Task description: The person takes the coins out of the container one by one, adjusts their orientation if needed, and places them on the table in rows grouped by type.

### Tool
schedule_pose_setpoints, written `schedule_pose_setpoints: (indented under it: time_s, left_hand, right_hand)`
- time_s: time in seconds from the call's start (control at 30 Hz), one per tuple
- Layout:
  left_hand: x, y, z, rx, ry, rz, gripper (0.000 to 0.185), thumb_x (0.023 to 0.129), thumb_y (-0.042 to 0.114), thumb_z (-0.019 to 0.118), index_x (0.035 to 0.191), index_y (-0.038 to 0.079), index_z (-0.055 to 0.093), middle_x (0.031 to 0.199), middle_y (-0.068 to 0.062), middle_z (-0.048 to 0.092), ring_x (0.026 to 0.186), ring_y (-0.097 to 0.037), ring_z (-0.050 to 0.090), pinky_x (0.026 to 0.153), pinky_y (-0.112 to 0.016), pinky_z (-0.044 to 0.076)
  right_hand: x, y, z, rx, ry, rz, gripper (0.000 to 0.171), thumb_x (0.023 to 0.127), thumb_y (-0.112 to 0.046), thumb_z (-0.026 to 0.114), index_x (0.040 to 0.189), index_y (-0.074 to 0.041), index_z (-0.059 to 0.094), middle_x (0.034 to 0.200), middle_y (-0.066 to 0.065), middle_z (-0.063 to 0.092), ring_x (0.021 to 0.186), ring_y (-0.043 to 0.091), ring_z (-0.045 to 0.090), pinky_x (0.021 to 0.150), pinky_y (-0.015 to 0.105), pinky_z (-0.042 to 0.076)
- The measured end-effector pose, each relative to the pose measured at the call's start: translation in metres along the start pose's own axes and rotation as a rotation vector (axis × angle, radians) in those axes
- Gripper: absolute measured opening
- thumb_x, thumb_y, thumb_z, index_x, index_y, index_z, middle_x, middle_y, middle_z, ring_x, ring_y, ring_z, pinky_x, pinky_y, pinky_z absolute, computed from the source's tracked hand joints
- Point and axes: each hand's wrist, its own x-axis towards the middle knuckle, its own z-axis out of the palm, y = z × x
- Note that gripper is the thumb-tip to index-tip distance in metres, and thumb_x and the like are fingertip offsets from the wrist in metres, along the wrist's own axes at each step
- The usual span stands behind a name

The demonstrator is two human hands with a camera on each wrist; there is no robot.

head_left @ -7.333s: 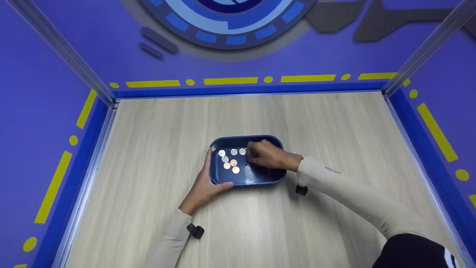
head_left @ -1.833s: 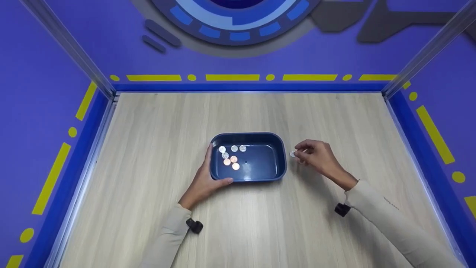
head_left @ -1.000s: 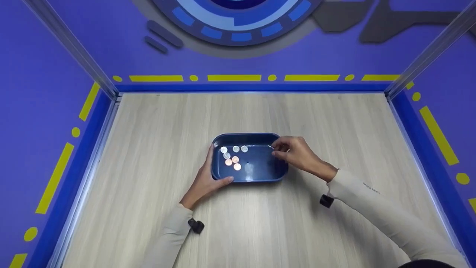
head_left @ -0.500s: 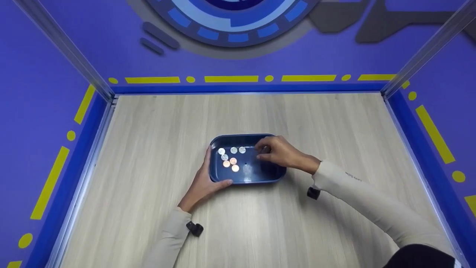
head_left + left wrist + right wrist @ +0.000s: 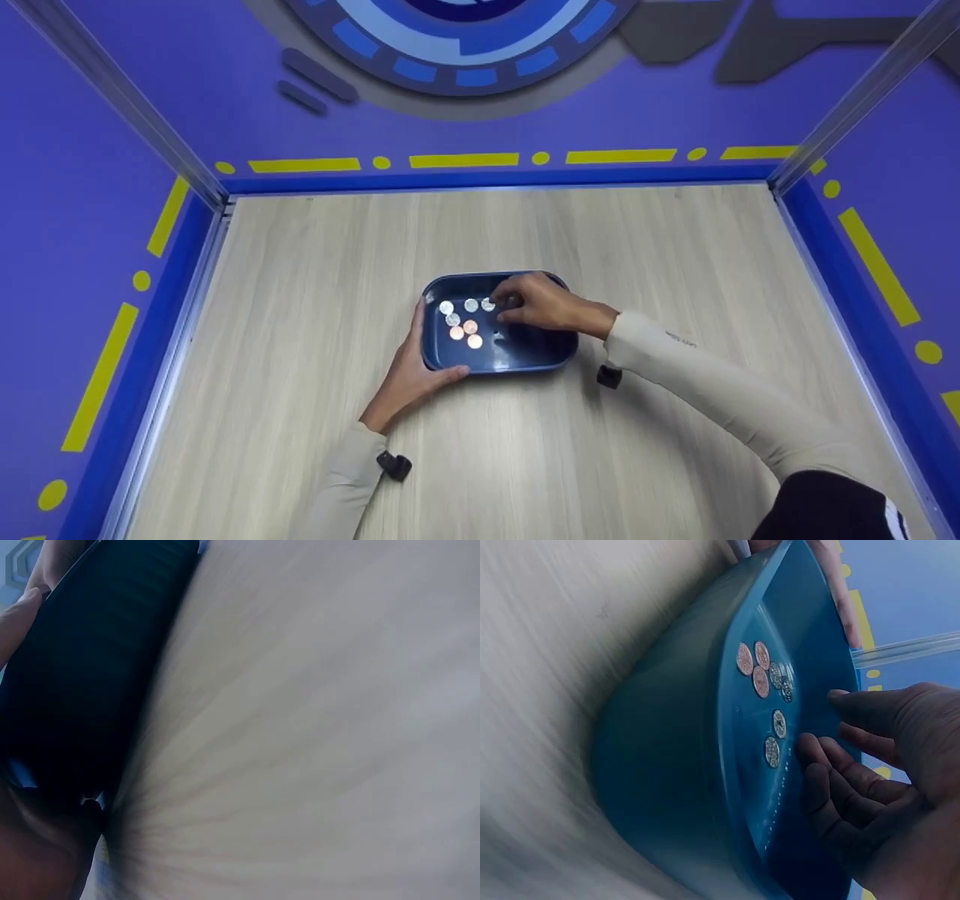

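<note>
A dark blue plastic tub point(image 5: 525, 369) stands on the table with several silver coins point(image 5: 471, 305) and three copper coins point(image 5: 475, 341) lying in its left half. My left hand point(image 5: 409, 371) grips the tub's front left corner, thumb along the front wall and fingers on the left side. Inside the tub, my right hand point(image 5: 540, 304) hovers with thumb and fingertips apart, right at the nearest silver coin. In the right wrist view, that hand's fingers point(image 5: 847, 799) bend loosely, and no coin shows between them. The left wrist view shows mostly the tub's dark outer wall point(image 5: 90, 667).
The light wood tabletop point(image 5: 330, 270) surrounds the tub. Blue-purple panels point(image 5: 420, 135) with yellow markings enclose it at the back and both sides. The right forearm point(image 5: 712, 375) crosses over the table right of the tub, hiding part of it.
My right hand pinched a silver coin right of the tub, then came left over the rim to the coins inside, fingers apart and that coin out of sight. The left hand keeps its grip.
</note>
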Motion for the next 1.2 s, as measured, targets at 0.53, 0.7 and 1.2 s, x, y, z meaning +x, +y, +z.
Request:
schedule_pose_setpoints:
  time_s: [0.53,0.7,1.2]
  left_hand:
    - [-0.001,-0.001,0.001,0.004,0.020,-0.005,0.140,0.082,0.040,0.099,0.179,0.015,0.001,0.182,-0.021,0.017,0.163,-0.043,0.029,0.130,-0.062,0.026]
    - [0.000,-0.003,0.001,0.011,0.021,0.021,0.140,0.081,0.040,0.099,0.178,0.013,0.001,0.182,-0.021,0.017,0.163,-0.043,0.029,0.130,-0.060,0.026]
    - [0.001,0.000,0.001,-0.014,0.020,0.011,0.140,0.081,0.032,0.099,0.179,0.014,0.001,0.181,-0.022,0.021,0.162,-0.042,0.031,0.130,-0.062,0.026]
  right_hand:
    - [0.033,0.008,0.009,-0.003,-0.157,-0.056,0.031,0.096,-0.006,0.083,0.125,0.005,0.078,0.112,0.018,0.080,0.099,0.025,0.075,0.090,0.042,0.062]
    - [0.040,0.009,0.014,0.010,-0.177,-0.078,0.027,0.096,-0.005,0.084,0.121,0.005,0.080,0.108,0.016,0.081,0.093,0.019,0.074,0.086,0.036,0.061]
    - [0.051,0.011,0.023,-0.040,-0.232,-0.142,0.022,0.094,-0.001,0.084,0.116,0.004,0.081,0.096,0.011,0.081,0.086,0.014,0.073,0.079,0.028,0.059]
